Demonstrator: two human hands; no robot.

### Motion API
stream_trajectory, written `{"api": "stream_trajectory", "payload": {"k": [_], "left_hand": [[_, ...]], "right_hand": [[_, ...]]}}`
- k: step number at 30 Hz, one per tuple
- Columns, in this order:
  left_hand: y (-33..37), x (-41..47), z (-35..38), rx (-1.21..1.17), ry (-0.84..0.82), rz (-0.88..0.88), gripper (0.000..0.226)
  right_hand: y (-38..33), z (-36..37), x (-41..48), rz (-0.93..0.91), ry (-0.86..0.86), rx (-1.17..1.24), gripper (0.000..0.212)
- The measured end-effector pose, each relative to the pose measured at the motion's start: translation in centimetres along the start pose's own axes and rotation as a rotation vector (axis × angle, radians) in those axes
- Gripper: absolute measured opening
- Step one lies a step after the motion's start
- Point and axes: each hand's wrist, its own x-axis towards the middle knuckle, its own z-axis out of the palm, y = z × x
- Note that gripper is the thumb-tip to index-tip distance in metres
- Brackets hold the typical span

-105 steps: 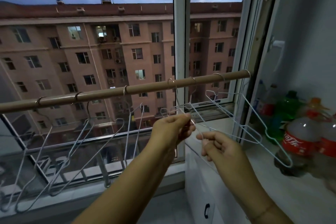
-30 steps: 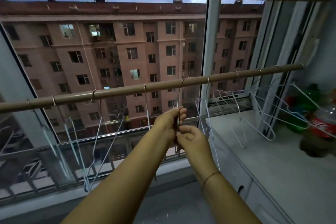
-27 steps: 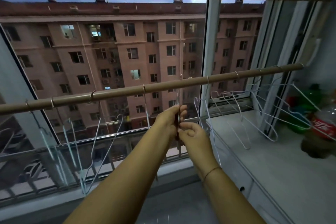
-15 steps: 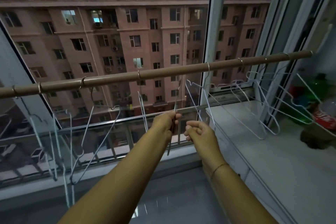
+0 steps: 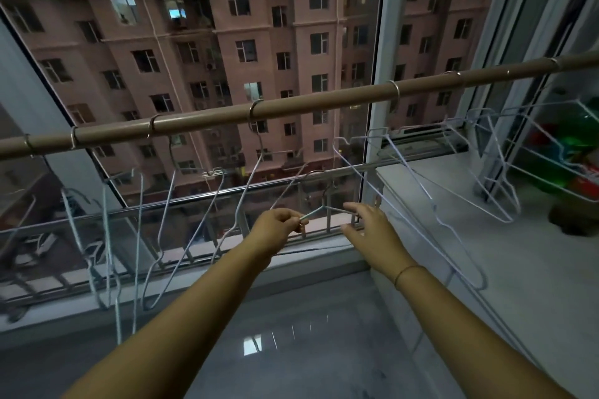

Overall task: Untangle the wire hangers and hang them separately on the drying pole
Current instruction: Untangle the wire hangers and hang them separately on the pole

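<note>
Beyond the window glass stands a block of flats, and just in front of both hands a wire hanger [image 5: 319, 204] is held low, well under the drying pole [image 5: 291, 108]: the left hand [image 5: 275, 227] pinches its left shoulder wire while the right hand [image 5: 369, 225] is spread open with fingertips at the other shoulder. It looks light, thin, springy and apt to snag, so the neck below the hook seems the best grip. Containers: blurred bottles [image 5: 570, 152] far right of the right hand, contents unclear.
</note>
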Motion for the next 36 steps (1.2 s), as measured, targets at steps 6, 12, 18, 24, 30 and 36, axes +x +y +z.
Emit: {"api": "stream_trajectory", "payload": {"k": [6,12,18,24,30,36], "left_hand": [[-0.3,-0.4,0.8,0.019,0.059,0.052,0.024],[-0.2,-2.0,3.8,-0.078,0.268,0.161,0.009],[2.7,-4.9,6.5,-0.331,0.057,0.066,0.022],[6.1,-5.6,6.4,-0.404,-0.006,0.122,0.020],[9.2,-5.0,5.1,-0.444,0.006,0.146,0.017],[12.5,-2.9,3.8,-0.507,0.069,0.146,0.025]], "right_hand": [[-0.4,-2.3,-2.8,0.089,-0.135,0.041,0.018],[-1.5,-3.5,-6.1,0.211,-0.146,0.324,0.018],[-3.4,-4.6,-7.3,0.175,-0.037,0.382,0.020],[-4.5,-5.6,-7.0,0.096,0.019,0.406,0.022],[-5.5,-7.3,-6.3,0.025,0.089,0.432,0.022],[-8.3,-8.1,-2.6,-0.024,0.149,0.440,0.023]]}}
